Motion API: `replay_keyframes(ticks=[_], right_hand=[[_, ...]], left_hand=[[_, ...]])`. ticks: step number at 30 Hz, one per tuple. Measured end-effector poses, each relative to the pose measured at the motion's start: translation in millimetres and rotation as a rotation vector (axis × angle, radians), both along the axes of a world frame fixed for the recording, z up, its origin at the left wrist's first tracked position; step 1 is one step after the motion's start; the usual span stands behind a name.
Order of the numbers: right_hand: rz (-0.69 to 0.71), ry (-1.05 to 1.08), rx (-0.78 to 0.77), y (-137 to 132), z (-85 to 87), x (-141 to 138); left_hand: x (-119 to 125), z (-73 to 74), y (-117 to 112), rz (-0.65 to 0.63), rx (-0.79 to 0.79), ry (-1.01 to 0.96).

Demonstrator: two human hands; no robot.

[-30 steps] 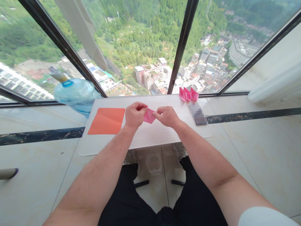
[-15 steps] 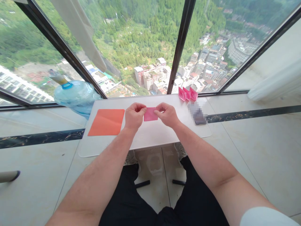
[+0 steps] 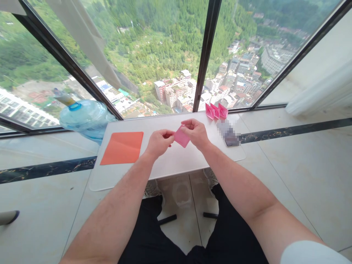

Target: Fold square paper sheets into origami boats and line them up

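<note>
3 pink shapes (image 3: 216, 111) are standing at the far edge of the table (image 3: 170, 163), likely leaving you room. Over its middle, your left hand (image 3: 160, 143) is pinching the pink paper (image 3: 182, 139) by its left corner; your right hand (image 3: 196, 134) is clamping its upper right side, presumably steadying it.

a white table (image 3: 173, 163) carries orange paper (image 3: 122, 147), pink folded papers (image 3: 217, 111) and a partly pixelated object (image 3: 231, 140)

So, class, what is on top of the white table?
On it: an orange sheet, three pink folded papers and a pixelated object. The left hand, right hand and the pink piece between them hide some tabletop beneath.
</note>
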State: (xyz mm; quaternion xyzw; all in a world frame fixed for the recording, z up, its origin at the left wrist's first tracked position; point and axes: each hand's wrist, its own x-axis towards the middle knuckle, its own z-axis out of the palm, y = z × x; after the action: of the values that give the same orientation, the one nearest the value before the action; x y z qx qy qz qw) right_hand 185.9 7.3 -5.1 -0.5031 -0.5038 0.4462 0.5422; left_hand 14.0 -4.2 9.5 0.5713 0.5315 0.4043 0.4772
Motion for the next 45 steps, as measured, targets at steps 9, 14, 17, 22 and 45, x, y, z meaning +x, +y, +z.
replay_keyframes(ticks=[9,14,17,22,45], right_hand=[[0.075,0.129,-0.139,-1,1.1,-4],[0.039,0.099,-0.136,-1,2.3,-6],[0.033,0.083,-0.107,-1,2.0,-6],[0.083,0.075,-0.066,-2,1.9,-5],[0.158,0.082,-0.038,-9,9.7,-9]], left_hand=[[0,-16.2,9,0.18,-0.095,-0.222],[5,-12.5,4,0.217,-0.149,-0.276],[10,-9.3,0,0.214,-0.156,-0.279],[14,-9.1,-2,0.218,-0.207,-0.336],[24,-13.0,-7,0.152,-0.28,-0.462]])
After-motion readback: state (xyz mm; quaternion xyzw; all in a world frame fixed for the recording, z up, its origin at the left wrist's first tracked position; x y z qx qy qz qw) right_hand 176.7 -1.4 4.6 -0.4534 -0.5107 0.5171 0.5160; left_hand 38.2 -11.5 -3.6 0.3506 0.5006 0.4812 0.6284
